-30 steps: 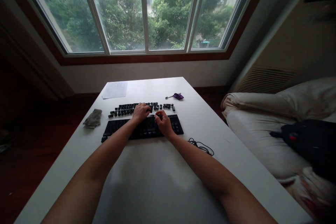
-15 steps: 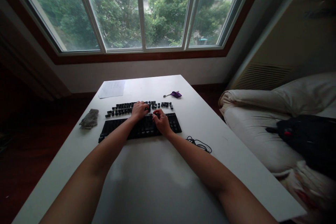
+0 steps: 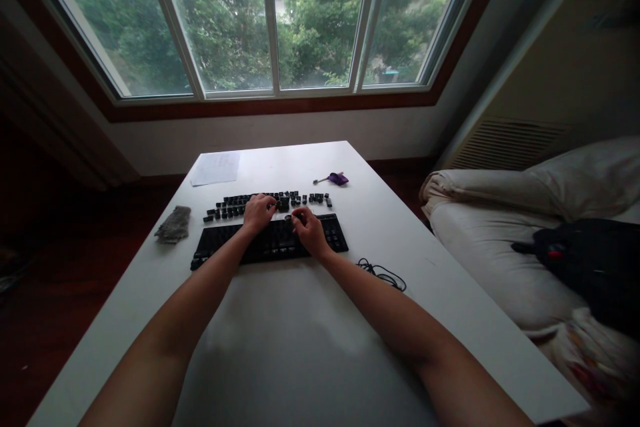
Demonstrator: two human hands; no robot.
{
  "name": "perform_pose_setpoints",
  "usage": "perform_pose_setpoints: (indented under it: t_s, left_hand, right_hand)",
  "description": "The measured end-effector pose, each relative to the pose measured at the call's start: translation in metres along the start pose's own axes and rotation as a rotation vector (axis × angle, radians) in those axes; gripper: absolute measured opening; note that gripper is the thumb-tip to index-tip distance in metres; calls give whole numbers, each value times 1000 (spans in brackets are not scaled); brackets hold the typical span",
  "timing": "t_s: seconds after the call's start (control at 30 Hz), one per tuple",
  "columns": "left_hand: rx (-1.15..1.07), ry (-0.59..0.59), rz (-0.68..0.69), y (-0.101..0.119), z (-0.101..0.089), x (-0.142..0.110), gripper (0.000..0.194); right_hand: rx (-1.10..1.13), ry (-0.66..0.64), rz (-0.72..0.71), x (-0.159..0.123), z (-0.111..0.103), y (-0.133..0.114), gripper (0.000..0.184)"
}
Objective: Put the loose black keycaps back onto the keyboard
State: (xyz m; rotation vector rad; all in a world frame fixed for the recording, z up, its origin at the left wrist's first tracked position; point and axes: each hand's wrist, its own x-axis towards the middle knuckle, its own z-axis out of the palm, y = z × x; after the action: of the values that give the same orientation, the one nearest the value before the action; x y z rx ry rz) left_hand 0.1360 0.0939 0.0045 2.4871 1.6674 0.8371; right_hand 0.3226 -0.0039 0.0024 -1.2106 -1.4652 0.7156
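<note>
A black keyboard (image 3: 225,248) lies across the middle of the white table (image 3: 300,347). Behind it, several loose black keycaps (image 3: 227,207) sit in rows. My left hand (image 3: 257,212) is curled over the keyboard's far edge, right by the keycap rows; what its fingers hold, if anything, is hidden. My right hand (image 3: 311,232) hovers over the keyboard's right half. Its fingertips are pinched on a small ring-shaped thing (image 3: 289,217) pointing toward the left hand. Both forearms stretch out from the near edge.
A purple-handled tool (image 3: 337,179) lies behind the keycaps, a sheet of paper (image 3: 216,167) at the far left corner, a grey cloth (image 3: 173,224) near the left edge, and a black cable (image 3: 383,274) right of the keyboard. A bed with a dark bag (image 3: 585,267) stands to the right.
My left hand has drawn back a little to the left, away from the middle of the keycap rows. My right hand stays pinched over the keyboard. The view has shifted slightly.
</note>
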Motion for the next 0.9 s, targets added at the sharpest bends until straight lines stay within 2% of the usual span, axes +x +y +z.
perform_pose_setpoints:
  t_s: [0.1, 0.17, 0.3, 0.47, 0.63, 0.8, 0.9]
  left_hand:
    - [-26, 23, -17, 4, -10, -16, 19]
    - [-53, 24, 20, 11, -16, -31, 19]
    - [-92, -54, 125, 29, -25, -67, 19]
    - [-72, -119, 225, 48, -29, -100, 29]
    - [-24, -140, 284, 54, -31, -108, 41]
    - [-9, -153, 299, 53, -33, -109, 50]
    - [-4, -159, 303, 52, -33, -109, 50]
  right_hand:
    - [50, 8, 1, 2, 0, 1, 24]
    - [88, 9, 12, 5, -1, 3, 21]
    - [107, 28, 25, 13, -6, 4, 9]
    - [187, -17, -47, 25, -18, -4, 25]
    - [344, -24, -30, 33, -32, -17, 33]
    - [463, -37, -58, 40, -48, -29, 24]
    - [508, -51, -83, 42, -54, -34, 25]
